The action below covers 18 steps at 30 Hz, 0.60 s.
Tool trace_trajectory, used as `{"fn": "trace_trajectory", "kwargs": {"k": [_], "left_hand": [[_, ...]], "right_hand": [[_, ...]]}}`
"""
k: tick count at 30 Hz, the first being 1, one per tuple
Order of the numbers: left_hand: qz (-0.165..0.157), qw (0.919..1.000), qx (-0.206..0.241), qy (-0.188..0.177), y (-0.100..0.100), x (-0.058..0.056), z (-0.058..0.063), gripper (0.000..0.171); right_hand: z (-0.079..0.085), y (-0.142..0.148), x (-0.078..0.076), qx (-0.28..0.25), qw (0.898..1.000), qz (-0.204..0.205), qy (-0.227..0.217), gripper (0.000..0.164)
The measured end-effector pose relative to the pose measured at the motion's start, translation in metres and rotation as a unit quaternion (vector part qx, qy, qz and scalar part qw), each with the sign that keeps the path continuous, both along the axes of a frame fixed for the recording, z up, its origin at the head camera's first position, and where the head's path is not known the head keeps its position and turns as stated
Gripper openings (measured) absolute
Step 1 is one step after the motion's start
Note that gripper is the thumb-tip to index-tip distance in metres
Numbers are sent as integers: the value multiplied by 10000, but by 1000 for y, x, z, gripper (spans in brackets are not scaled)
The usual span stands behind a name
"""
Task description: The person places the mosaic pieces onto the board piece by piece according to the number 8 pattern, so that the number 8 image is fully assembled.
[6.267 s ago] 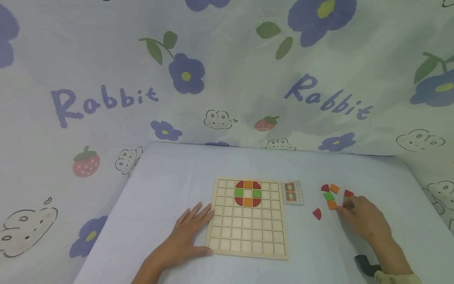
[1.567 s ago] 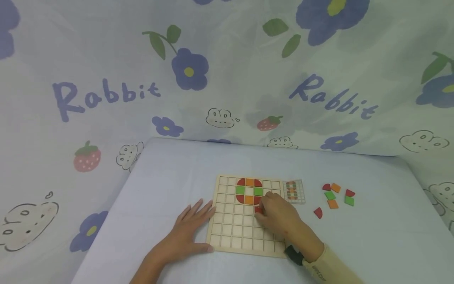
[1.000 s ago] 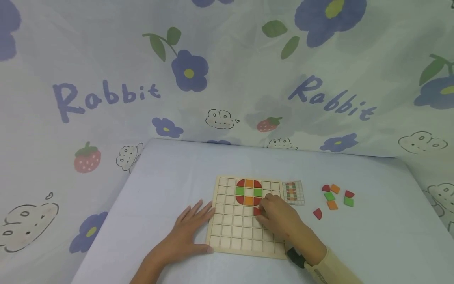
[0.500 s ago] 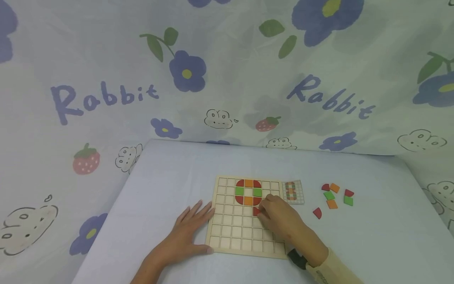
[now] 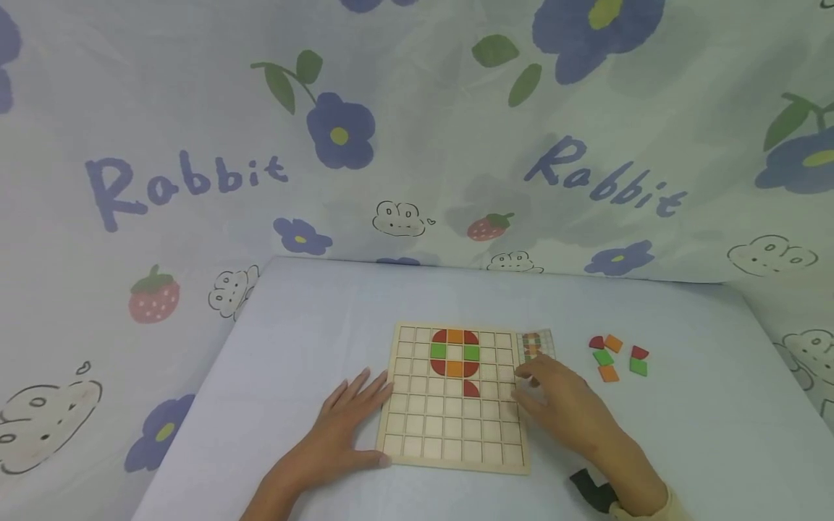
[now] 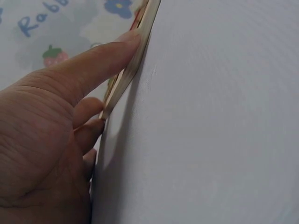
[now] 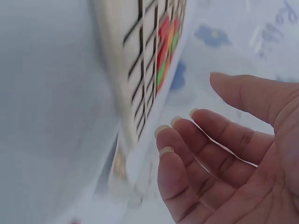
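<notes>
A wooden grid board point(image 5: 433, 427) lies on the table. In its upper rows, red quarter circles, orange squares and green squares point(image 5: 439, 352) form a rounded ring around a bare cell. One red quarter circle point(image 5: 470, 389) sits in a cell just below the ring's right side. My left hand point(image 5: 339, 434) rests against the board's left edge, fingers straight and spread; its thumb point(image 6: 103, 60) touches the rim in the left wrist view. My right hand point(image 5: 567, 409) is over the board's right edge, fingers loosely bent and nothing between them point(image 7: 224, 158). It partly covers the pattern card point(image 5: 532, 341).
Loose pieces lie on the table to the right: red quarter circles point(image 5: 639, 352), orange squares point(image 5: 609, 373) and green squares point(image 5: 638, 367). A patterned cloth backdrop point(image 5: 430, 130) rises behind the table's far edge.
My right hand has brought a red quarter circle to the board, let go of it in the cell below the ring, and moved right. It now hides one loose red piece. My left hand stays put.
</notes>
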<state>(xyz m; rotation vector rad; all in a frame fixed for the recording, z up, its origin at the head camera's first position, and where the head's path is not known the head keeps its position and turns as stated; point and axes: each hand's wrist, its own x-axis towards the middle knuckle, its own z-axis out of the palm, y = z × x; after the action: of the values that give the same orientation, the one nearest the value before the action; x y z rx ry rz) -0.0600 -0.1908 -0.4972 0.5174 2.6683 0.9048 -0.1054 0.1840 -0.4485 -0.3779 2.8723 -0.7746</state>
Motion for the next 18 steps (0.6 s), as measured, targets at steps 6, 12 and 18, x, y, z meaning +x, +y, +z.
{"fn": "trace_trajectory", "kwargs": {"k": [6,12,18], "left_hand": [[-17,10000,-17,29,-1,0,-2,105],[-38,9999,58,104,-3,1,-3,105],[-35,10000,60,62,-2,0,-3,105]], "right_hand": [[7,47,-3,-129,9993,-349,-50,35],[10,86,-9,90,9979,-630,-92,40],[6,108,-17,751,9905,-929,-687,55]]}}
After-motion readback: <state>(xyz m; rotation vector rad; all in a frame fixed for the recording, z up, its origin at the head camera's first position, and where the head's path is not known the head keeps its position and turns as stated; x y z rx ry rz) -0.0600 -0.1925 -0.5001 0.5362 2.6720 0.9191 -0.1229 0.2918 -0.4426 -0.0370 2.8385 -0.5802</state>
